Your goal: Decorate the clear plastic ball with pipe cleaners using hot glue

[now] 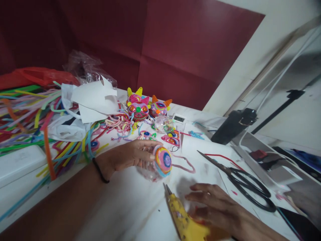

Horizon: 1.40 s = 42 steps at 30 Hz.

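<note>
My left hand [135, 154] is closed around a clear plastic ball [146, 172] whose right side carries a spiral disc [164, 160] of coiled pipe cleaner in blue, pink and yellow. A pink pipe cleaner [187, 164] trails to the right behind the ball. My right hand [213, 204] is slightly blurred, its fingers stretched out and apart. It hovers right beside a yellow glue gun [182, 214], whose nozzle points toward the ball. The hand partly hides the rear of the gun, and I cannot tell whether they touch.
Large black-handled scissors [238, 177] lie at the right near a red pipe cleaner [223, 157]. Finished animal heads [137, 108], another clear ball [164, 124] and a small digital display [179, 118] stand behind. Many pipe cleaners [27, 117] cover the left. A black cylinder [229, 125] stands right.
</note>
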### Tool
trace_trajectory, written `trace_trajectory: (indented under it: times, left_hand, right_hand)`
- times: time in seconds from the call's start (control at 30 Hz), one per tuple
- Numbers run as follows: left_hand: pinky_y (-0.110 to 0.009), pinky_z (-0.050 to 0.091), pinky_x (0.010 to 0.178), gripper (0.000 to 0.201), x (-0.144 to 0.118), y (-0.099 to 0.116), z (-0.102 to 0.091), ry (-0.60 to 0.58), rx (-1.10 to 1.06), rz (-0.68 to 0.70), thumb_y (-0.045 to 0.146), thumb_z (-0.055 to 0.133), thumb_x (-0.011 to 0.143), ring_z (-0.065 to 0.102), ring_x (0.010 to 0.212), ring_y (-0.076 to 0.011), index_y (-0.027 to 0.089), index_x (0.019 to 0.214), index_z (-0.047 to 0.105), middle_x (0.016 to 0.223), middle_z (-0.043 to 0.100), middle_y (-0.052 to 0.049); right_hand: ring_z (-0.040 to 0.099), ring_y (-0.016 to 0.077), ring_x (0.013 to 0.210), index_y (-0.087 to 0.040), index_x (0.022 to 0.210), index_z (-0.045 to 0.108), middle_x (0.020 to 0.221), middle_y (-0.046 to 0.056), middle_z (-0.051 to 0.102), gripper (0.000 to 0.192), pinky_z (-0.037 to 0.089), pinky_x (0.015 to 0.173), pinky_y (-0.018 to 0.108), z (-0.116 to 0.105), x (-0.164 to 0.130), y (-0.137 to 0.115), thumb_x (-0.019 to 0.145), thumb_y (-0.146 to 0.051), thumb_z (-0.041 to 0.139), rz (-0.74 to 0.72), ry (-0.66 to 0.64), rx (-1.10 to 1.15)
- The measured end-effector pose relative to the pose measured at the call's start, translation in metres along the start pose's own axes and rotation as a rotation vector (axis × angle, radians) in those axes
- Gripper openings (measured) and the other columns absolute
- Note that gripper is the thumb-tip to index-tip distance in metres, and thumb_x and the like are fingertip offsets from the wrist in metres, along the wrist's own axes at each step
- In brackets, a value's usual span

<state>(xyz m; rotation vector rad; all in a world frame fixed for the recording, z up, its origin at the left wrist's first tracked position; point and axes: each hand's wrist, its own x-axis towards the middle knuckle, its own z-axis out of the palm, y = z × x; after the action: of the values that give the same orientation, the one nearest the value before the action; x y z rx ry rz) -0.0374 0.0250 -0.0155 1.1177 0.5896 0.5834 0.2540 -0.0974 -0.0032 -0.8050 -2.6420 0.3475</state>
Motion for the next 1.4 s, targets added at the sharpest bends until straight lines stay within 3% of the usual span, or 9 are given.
trace_trajectory:
  times: [0.03, 0.1, 0.2, 0.27, 0.4, 0.63, 0.9, 1.23, 1.4]
  left_hand:
    - [-0.037, 0.055, 0.08, 0.055, 0.0, 0.0, 0.0, -0.005, 0.008, 0.004, 0.017, 0.072, 0.072, 0.066, 0.101, -0.0279, 0.017, 0.125, 0.059, 0.119, 0.068, -0.013]
    - [-0.038, 0.054, 0.081, 0.055, 0.001, -0.001, -0.002, -0.027, 0.018, 0.012, 0.017, 0.071, 0.073, 0.066, 0.1, -0.0271, 0.017, 0.126, 0.058, 0.119, 0.068, -0.013]
    - [-0.038, 0.054, 0.081, 0.055, 0.001, -0.002, -0.004, -0.061, 0.013, 0.013, 0.017, 0.07, 0.075, 0.067, 0.098, -0.0254, 0.02, 0.128, 0.057, 0.119, 0.068, -0.012]
    - [-0.036, 0.055, 0.08, 0.054, 0.001, -0.001, -0.005, -0.069, 0.022, 0.017, 0.016, 0.07, 0.076, 0.067, 0.097, -0.0241, 0.021, 0.128, 0.057, 0.12, 0.068, -0.011]
    - [-0.034, 0.055, 0.077, 0.052, 0.0, 0.001, -0.003, -0.088, 0.027, 0.017, 0.016, 0.068, 0.078, 0.067, 0.093, -0.0226, 0.02, 0.128, 0.057, 0.115, 0.069, -0.01]
    - [-0.027, 0.054, 0.067, 0.049, 0.001, -0.002, -0.006, -0.062, 0.018, 0.017, 0.017, 0.07, 0.076, 0.065, 0.082, -0.0184, 0.023, 0.123, 0.061, 0.106, 0.07, -0.006]
    - [-0.03, 0.054, 0.07, 0.053, 0.002, -0.003, -0.007, -0.046, 0.012, 0.004, 0.016, 0.071, 0.074, 0.065, 0.091, -0.0229, 0.023, 0.125, 0.06, 0.11, 0.068, -0.008]
    - [-0.028, 0.052, 0.074, 0.046, 0.002, -0.003, -0.007, -0.084, 0.046, 0.042, 0.017, 0.07, 0.075, 0.063, 0.094, -0.0225, 0.022, 0.121, 0.062, 0.086, 0.068, -0.004]
    - [-0.027, 0.052, 0.075, 0.044, 0.002, -0.002, -0.005, -0.073, 0.02, 0.037, 0.016, 0.071, 0.074, 0.063, 0.092, -0.0211, 0.021, 0.118, 0.064, 0.089, 0.068, -0.004]
  right_hand:
    - [0.061, 0.0347, 0.111, -0.022, 0.116, 0.061, 0.12, 0.015, 0.067, 0.037, 0.054, 0.087, 0.043, -0.002, 0.009, -0.004, 0.081, -0.028, 0.067, -0.032, -0.008, -0.047]
    - [0.067, 0.0284, 0.087, -0.015, 0.106, 0.066, 0.097, 0.016, 0.072, 0.022, 0.055, 0.071, 0.039, -0.002, 0.031, -0.015, 0.088, -0.019, 0.055, -0.009, -0.007, -0.214]
    - [0.058, 0.0204, 0.05, -0.004, 0.107, 0.065, 0.061, 0.008, 0.067, 0.026, 0.043, 0.047, 0.034, 0.015, 0.062, -0.03, 0.089, -0.006, 0.045, -0.141, 0.124, -0.531]
    - [0.053, 0.0198, 0.042, 0.004, 0.116, 0.058, 0.053, 0.005, 0.063, 0.036, 0.037, 0.042, 0.034, 0.031, 0.075, -0.035, 0.085, -0.001, 0.041, -0.192, 0.133, -0.645]
    - [0.055, 0.0205, 0.04, 0.011, 0.124, 0.049, 0.053, 0.004, 0.063, 0.051, 0.038, 0.043, 0.034, 0.053, 0.087, -0.037, 0.074, 0.0, 0.043, -0.141, 0.069, -0.701]
    - [0.056, 0.0202, 0.038, 0.015, 0.128, 0.044, 0.053, 0.004, 0.064, 0.068, 0.039, 0.041, 0.033, 0.057, 0.093, -0.036, 0.062, -0.001, 0.049, -0.063, 0.054, -0.744]
    - [0.056, 0.0201, 0.038, 0.012, 0.123, 0.05, 0.053, 0.003, 0.063, 0.064, 0.04, 0.041, 0.033, 0.06, 0.095, -0.033, 0.06, -0.003, 0.053, -0.036, 0.081, -0.777]
    - [0.054, 0.0187, 0.037, 0.009, 0.121, 0.051, 0.05, 0.001, 0.062, 0.059, 0.036, 0.04, 0.032, 0.059, 0.095, -0.034, 0.064, -0.007, 0.056, -0.019, 0.151, -0.78]
    - [0.055, 0.0185, 0.038, 0.008, 0.122, 0.051, 0.05, 0.001, 0.062, 0.059, 0.034, 0.042, 0.033, 0.06, 0.094, -0.032, 0.065, -0.004, 0.052, -0.004, 0.155, -0.762]
